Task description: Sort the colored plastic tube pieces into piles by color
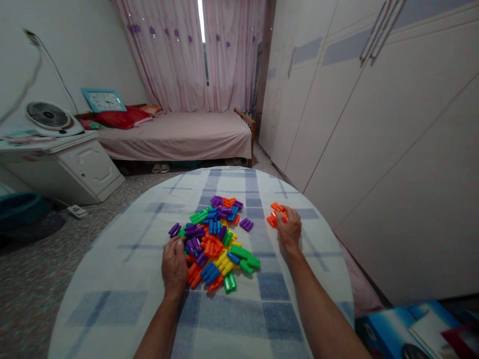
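Note:
A heap of plastic building blocks (212,246) in orange, purple, blue, green and yellow lies on the round table. At the heap's left edge rests my left hand (174,265), its fingers loosely extended against the nearest blocks, with the fingertips partly hidden. To the right, apart from the heap, sits a small group of orange blocks (272,221). My right hand (290,228) is over this group, thumb and fingers closed around an orange block (285,218). A single purple block (246,224) lies between the heap and that group.
A blue-and-white checked cloth (112,264) covers the table. Behind it stands a bed (194,132); tall wardrobes (359,149) line the right side. A white cabinet (90,167) with a fan (48,117) is at left. A blue box (404,329) sits at lower right.

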Tool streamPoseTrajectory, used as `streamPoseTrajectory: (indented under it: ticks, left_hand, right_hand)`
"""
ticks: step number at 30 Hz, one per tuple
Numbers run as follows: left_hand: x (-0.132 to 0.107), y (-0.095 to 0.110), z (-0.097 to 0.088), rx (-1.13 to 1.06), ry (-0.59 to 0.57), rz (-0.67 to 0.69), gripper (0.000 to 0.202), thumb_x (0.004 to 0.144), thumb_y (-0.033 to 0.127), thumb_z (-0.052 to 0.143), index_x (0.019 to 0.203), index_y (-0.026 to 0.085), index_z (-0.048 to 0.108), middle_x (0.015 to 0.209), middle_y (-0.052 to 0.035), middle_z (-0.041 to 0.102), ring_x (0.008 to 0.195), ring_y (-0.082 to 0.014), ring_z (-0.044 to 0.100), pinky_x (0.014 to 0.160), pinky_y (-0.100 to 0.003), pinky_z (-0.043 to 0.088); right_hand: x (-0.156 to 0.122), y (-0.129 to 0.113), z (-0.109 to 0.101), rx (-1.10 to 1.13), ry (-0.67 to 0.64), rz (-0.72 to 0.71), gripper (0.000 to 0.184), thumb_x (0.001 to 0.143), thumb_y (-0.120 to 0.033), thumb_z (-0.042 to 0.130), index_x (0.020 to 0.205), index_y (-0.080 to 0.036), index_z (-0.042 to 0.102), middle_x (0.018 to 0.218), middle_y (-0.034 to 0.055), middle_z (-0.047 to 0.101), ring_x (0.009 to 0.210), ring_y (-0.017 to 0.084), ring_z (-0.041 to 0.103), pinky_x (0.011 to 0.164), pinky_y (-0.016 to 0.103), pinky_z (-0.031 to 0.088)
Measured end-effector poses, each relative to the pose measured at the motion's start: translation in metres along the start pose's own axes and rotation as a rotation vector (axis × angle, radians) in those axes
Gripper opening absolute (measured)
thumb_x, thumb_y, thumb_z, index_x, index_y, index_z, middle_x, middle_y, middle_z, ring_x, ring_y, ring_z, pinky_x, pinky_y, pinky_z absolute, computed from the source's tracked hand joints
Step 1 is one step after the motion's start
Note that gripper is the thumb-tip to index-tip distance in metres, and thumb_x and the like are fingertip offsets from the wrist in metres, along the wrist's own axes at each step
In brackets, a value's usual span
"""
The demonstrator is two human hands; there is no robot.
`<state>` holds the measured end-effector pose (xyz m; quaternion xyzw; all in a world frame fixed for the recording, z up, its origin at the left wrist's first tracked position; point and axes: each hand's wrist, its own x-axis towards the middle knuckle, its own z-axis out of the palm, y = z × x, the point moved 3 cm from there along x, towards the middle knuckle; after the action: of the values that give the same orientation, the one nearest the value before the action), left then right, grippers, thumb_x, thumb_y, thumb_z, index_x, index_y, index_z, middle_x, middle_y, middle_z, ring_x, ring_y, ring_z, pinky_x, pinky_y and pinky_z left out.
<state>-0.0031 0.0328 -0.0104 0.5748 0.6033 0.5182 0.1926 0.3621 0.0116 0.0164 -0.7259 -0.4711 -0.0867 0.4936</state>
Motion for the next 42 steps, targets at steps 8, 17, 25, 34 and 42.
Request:
streamPoseTrajectory:
  ticks: [8,17,25,34,42]
  left_hand:
    - [0.0,-0.001,0.0,-0.004,0.002,0.009,0.043,0.088,0.046,0.032,0.096,0.017,0.063,0.11,-0.0083,0.058,0.111,-0.0222,0.051,0.104,-0.038,0.036]
    - [-0.001,-0.001,0.001,-0.005,0.005,0.022,0.044,0.089,0.047,0.031,0.096,0.017,0.063,0.11,-0.0086,0.058,0.111,-0.0226,0.051,0.104,-0.039,0.036]
    - [0.0,-0.003,0.001,0.015,-0.002,0.007,0.045,0.089,0.047,0.03,0.096,0.017,0.063,0.112,-0.0096,0.057,0.112,-0.0231,0.051,0.105,-0.04,0.035]
    - [0.0,0.0,0.002,0.016,-0.006,-0.006,0.045,0.088,0.047,0.03,0.095,0.017,0.063,0.111,-0.0098,0.057,0.111,-0.0239,0.051,0.104,-0.042,0.036]
    - [0.0,-0.001,0.002,0.006,-0.006,0.002,0.042,0.089,0.045,0.031,0.096,0.019,0.063,0.111,-0.0082,0.058,0.112,-0.0221,0.051,0.104,-0.039,0.036]
  right_hand:
    - [0.006,0.044,-0.003,-0.206,0.072,0.12,0.034,0.08,-0.03,0.047,0.105,-0.016,0.066,0.102,0.0103,0.065,0.094,0.024,0.053,0.087,0.036,0.04]
    - [0.003,0.032,-0.003,-0.236,0.027,0.113,0.036,0.081,-0.029,0.048,0.111,-0.015,0.062,0.109,0.0118,0.062,0.1,0.026,0.052,0.086,0.039,0.041]
    - [-0.026,-0.041,0.031,0.075,-0.217,-0.28,0.034,0.083,-0.025,0.051,0.116,-0.017,0.058,0.117,0.01,0.059,0.113,0.023,0.048,0.1,0.041,0.036]
    - [-0.042,-0.065,0.074,-0.018,-0.528,-0.201,0.045,0.079,-0.03,0.058,0.123,-0.019,0.054,0.124,0.0108,0.057,0.115,0.026,0.049,0.095,0.042,0.038]
    - [-0.043,-0.07,0.08,-0.056,-0.474,-0.224,0.032,0.078,-0.028,0.059,0.109,-0.02,0.061,0.117,0.0083,0.061,0.111,0.024,0.05,0.09,0.037,0.037]
